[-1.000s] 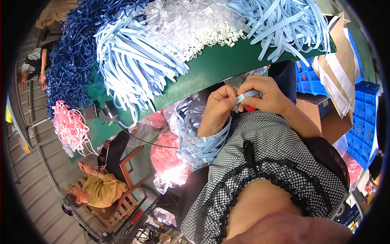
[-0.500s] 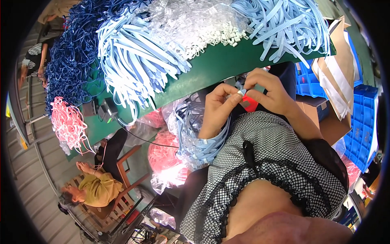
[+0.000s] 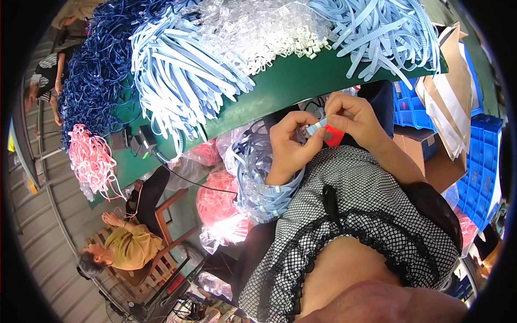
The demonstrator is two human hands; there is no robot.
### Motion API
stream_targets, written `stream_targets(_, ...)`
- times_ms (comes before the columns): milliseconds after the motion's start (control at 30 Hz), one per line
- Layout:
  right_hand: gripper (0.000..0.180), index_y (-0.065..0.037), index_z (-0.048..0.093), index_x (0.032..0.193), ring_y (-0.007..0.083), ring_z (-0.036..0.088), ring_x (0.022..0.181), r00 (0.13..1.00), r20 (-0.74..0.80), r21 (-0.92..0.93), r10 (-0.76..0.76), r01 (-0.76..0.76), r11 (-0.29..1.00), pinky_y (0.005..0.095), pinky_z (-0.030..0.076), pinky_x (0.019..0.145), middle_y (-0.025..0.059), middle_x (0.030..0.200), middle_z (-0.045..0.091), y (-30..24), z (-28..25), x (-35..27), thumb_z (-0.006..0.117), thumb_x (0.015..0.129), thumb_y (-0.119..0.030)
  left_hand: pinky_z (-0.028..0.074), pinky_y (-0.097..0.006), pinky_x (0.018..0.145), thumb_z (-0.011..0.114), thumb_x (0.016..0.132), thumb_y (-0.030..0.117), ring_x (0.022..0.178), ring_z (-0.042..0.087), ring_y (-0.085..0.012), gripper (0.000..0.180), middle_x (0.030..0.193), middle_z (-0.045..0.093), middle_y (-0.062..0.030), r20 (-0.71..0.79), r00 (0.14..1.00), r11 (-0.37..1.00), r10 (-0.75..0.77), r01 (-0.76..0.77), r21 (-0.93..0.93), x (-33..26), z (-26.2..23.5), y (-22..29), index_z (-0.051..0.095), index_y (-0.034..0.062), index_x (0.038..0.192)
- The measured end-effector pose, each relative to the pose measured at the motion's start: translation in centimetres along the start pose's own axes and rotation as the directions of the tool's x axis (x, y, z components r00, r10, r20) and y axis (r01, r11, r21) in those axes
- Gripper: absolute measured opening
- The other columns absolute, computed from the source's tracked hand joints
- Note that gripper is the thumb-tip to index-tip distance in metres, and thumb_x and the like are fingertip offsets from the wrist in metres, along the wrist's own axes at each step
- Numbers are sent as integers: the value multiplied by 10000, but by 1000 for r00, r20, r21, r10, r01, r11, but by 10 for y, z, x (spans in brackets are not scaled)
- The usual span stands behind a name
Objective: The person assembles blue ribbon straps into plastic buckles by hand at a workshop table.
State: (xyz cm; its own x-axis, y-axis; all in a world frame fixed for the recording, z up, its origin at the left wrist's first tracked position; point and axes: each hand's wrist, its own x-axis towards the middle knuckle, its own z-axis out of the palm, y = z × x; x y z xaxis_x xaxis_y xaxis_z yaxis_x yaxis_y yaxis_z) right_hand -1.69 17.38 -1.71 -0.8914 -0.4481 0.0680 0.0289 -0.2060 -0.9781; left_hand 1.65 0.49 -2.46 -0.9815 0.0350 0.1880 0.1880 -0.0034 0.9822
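A short piece of light blue ribbed strap point(image 3: 316, 126) is stretched between my hands, just past the table's near edge. My left hand point(image 3: 291, 142) pinches one end between thumb and fingers. Closed too, my right hand point(image 3: 353, 119) grips the other end, its fingertips close to the left thumb. Whether a small white loop sits on the strap is too small to tell. Below the fingers lies a red object point(image 3: 335, 138), partly hidden by my right hand. Looped light blue straps point(image 3: 264, 196) hang by my left wrist, over a clear plastic bag.
On the green table point(image 3: 269, 99) lie light blue straps point(image 3: 183, 81), white loops point(image 3: 296, 46), clear plastic pieces point(image 3: 242, 24), dark blue cords point(image 3: 99, 70) and pink cords point(image 3: 91, 161). Blue crates point(image 3: 479, 167) and a cardboard box point(image 3: 444, 164) stand right. A seated person point(image 3: 132, 245) works at left.
My hands have parted slightly, and more of the light blue strap shows between them. My left hand has turned a little, its thumb now pointing further up.
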Motion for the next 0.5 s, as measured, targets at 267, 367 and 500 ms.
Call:
stream_targets(267,78,-9,526,821,29,415,655,997,24,235,67,-71,969,173,345,589,-12,783,462,6,1,2,564,861,-64,394,-184,606,631,794,52,688,502,-54,152,790,580,-25,116,948,874,-297,319,-366,-2,-10,7,554,-2,914)
stream_targets(367,102,-11,527,866,68,455,663,991,70,207,112,-124,970,200,380,616,2,780,477,-2,-3,5,607,819,-56,371,-177,591,585,855,124,670,484,-51,150,777,567,-13,187,913,775,-363,407,-483,-3,-15,7,547,-3,926)
stream_targets(500,178,-19,564,891,144,517,691,925,56,-476,-376,356,804,250,417,648,41,806,524,-9,5,16,666,751,-57,310,-178,553,552,885,184,619,412,-45,186,707,491,23,227,907,807,-355,420,-415,-9,-20,6,540,8,942)
